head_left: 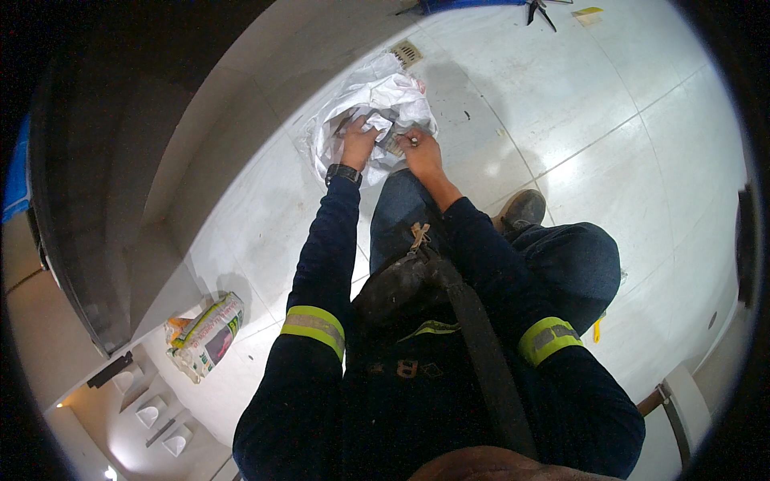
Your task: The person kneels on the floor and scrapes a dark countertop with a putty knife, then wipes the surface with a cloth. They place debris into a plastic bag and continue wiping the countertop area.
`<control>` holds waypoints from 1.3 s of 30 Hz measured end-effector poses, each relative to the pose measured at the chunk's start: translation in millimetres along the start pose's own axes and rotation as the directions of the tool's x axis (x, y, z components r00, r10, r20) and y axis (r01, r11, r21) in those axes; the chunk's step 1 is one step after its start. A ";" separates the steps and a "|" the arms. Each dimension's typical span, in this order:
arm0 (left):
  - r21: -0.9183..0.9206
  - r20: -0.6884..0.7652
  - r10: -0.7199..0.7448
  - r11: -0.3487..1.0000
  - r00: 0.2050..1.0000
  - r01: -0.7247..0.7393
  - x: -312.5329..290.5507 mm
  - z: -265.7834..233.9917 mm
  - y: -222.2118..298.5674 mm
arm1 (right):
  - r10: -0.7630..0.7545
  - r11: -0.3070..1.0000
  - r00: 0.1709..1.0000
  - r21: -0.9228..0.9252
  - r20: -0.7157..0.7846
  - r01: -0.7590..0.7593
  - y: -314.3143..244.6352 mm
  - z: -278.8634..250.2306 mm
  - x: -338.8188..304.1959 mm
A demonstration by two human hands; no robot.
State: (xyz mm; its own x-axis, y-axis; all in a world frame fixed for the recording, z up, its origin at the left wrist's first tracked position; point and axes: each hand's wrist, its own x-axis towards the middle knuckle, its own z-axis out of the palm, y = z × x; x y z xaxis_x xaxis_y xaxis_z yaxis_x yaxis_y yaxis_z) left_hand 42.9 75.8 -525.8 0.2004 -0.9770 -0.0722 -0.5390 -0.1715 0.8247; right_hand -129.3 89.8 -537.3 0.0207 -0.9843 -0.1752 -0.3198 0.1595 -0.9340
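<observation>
A white plastic bag point(393, 90) sits open on the tiled floor point(585, 184), in front of the person's bent knee point(401, 200). Inside its mouth, the left hand point(358, 146) is half-curled beside crumpled white material point(378, 124) (whether it grips any, I cannot tell). The right hand point(422, 152) is narrowed, fingers bent together at the bag's right side; what they hold is too small to tell. A dark watch point(343, 172) circles the left wrist. Beyond the bag lies a floor drain point(407, 54); well apart, at left, rests a printed sack point(210, 337).
</observation>
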 end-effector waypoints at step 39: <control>-0.014 -0.032 0.145 0.989 0.989 -0.146 -23.7 -10.9 66.8 | 0.015 0.984 0.995 0.176 -0.099 0.003 -34.3 -46.9 10.5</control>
State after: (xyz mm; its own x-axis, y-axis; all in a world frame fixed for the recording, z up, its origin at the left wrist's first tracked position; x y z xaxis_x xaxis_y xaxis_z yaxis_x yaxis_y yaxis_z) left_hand 11.1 88.9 -462.8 0.1461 -0.9870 0.0663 -0.5507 -0.0255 0.8343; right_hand -162.5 70.5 -492.5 -0.0778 -0.9845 -0.1571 -0.1479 0.1672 -0.9748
